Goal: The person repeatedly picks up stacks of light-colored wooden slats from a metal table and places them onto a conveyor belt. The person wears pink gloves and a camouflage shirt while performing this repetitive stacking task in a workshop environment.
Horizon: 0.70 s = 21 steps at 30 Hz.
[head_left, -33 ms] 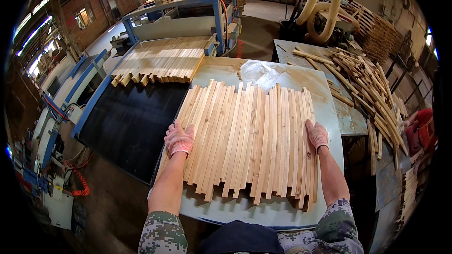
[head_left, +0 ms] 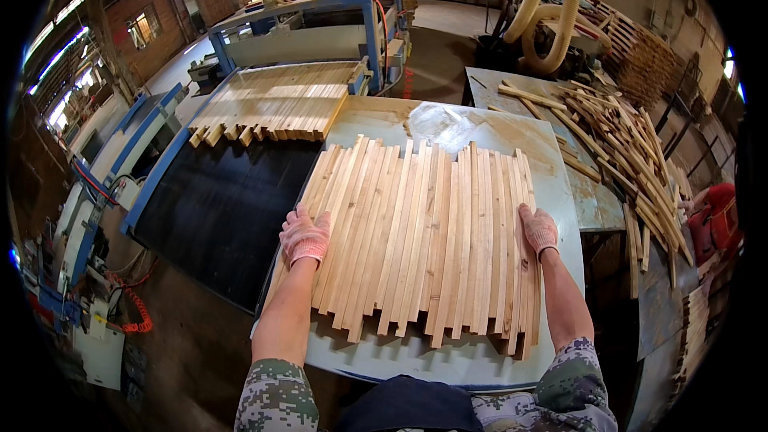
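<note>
One pale flat-topped table [head_left: 360, 360]; on it, one row of light-brown wooden strips [head_left: 424, 240], too many to count surely. Two pinkish knit-gloved hands: left hand [head_left: 305, 234] at table's left side, right hand [head_left: 539, 228] toward its right, each touching outer strips; whether fingers clamp, cannot tell. Left of table, blue-framed machine [head_left: 300, 48]; its flat black bed [head_left: 224, 208] carries a second row [head_left: 268, 100].

A smooth, flat, pale grey table [head_left: 558, 216] is holding lots of long, thin, light-brown wooden strips [head_left: 424, 240], which are lying side by side with uneven ends. Just to its left, a flat black machine bed [head_left: 216, 216] is carrying a row of yellowish wooden strips [head_left: 272, 96]. To the right, a blue-grey table with brown stains [head_left: 590, 210] is holding a messy heap of thin brown wooden sticks [head_left: 632, 160].
</note>
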Each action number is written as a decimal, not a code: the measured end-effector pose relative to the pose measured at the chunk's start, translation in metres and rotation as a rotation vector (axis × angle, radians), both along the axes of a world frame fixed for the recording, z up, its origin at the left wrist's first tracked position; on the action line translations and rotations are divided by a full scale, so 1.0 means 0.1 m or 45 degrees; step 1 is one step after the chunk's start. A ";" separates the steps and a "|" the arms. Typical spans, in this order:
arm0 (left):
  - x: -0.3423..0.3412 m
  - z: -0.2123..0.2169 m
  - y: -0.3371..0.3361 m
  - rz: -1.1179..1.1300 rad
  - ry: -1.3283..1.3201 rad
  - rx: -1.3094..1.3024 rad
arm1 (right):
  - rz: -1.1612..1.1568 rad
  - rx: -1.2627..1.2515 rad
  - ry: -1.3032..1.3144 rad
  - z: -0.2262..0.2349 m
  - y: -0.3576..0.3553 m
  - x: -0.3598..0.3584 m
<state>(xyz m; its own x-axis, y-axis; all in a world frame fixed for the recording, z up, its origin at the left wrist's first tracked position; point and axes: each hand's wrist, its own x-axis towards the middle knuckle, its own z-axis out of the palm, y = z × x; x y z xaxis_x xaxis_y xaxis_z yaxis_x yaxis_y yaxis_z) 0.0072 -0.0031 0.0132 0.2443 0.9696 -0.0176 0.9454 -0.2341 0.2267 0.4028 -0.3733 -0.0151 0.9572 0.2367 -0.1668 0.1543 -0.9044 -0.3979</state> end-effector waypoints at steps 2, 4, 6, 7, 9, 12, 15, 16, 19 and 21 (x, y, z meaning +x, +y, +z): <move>-0.02 0.01 -0.02 -0.007 0.005 0.013 | 0.012 0.004 -0.019 0.00 0.01 -0.01; -0.02 0.03 -0.01 -0.006 0.020 -0.006 | 0.016 0.006 -0.033 -0.01 0.01 -0.02; -0.01 0.03 -0.01 -0.007 0.024 -0.014 | 0.013 0.004 -0.043 -0.03 0.01 -0.01; -0.01 0.03 -0.01 -0.006 0.021 -0.013 | 0.015 0.004 -0.041 -0.02 0.01 -0.02; -0.02 0.02 -0.01 -0.006 0.016 -0.008 | 0.018 0.003 -0.036 -0.01 0.01 -0.02; -0.02 0.00 0.01 -0.006 0.015 0.001 | 0.020 0.002 -0.060 -0.05 0.01 -0.01; -0.01 0.00 0.01 -0.008 0.019 -0.003 | 0.023 -0.003 -0.063 -0.08 -0.01 0.00; -0.01 -0.01 0.02 -0.007 0.017 0.001 | 0.020 -0.001 -0.060 -0.07 0.00 0.00; -0.01 -0.04 0.03 -0.007 0.016 0.011 | 0.013 0.004 -0.051 -0.06 0.00 0.01; -0.01 -0.03 0.03 -0.004 0.016 0.012 | 0.011 0.009 -0.044 -0.04 0.01 0.00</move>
